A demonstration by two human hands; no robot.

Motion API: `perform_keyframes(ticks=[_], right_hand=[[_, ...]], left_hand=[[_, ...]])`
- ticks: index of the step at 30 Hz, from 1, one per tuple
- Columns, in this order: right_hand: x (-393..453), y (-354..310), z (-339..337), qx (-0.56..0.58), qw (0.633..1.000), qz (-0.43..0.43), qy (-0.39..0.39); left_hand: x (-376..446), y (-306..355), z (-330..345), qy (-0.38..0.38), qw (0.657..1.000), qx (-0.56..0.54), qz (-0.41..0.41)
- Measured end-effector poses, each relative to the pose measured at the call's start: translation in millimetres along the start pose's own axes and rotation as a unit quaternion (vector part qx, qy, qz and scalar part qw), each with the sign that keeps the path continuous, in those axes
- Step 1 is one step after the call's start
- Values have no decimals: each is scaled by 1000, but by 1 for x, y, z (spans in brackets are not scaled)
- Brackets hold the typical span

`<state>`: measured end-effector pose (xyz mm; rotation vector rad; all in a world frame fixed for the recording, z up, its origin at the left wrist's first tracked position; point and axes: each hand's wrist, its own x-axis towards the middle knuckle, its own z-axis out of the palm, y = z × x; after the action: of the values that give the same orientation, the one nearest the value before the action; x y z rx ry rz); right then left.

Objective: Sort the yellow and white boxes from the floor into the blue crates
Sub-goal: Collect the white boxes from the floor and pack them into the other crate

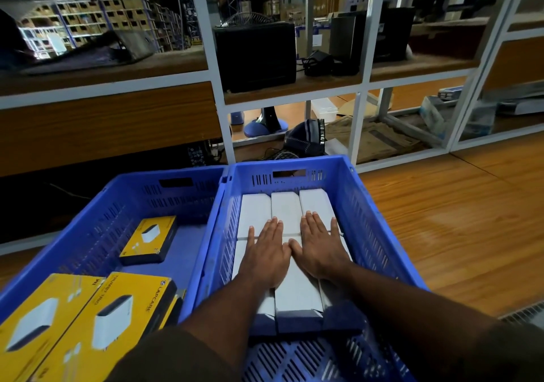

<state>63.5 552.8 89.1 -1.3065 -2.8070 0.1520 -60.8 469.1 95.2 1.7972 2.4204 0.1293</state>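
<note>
Two bare hands lie flat, side by side, on plain white cardboard boxes point(287, 213) packed in rows inside the right-hand blue slotted plastic crate point(363, 205). The left hand point(266, 253) and the right hand point(319, 247) both have their fingers point(312, 222) straight and spread, palms down on the box tops, gripping nothing (the thumbs nearly meet in the middle). Touching that crate on its left stands a second blue slotted plastic crate point(97, 213), holding yellow printed cardboard boxes: one small yellow box point(150, 240) lies alone near its middle, and two larger yellow boxes point(88, 317) sit side by side at its near end. Both crates stand on a wooden plank floor point(456, 219) before a white-framed glass partition point(365, 66).
</note>
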Motion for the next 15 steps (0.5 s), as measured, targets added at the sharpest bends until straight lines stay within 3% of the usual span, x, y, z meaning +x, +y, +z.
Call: perform_keyframes(ticks=[10,15], right_hand=[[-2,-2,-5,2,1000,-3,-11],[-3,-13,-24,12,999,-32,20]], left_hand=[[-5,5,-10,-27,1000,0,-3],[4,8,-38,-77,993,-88,-9]])
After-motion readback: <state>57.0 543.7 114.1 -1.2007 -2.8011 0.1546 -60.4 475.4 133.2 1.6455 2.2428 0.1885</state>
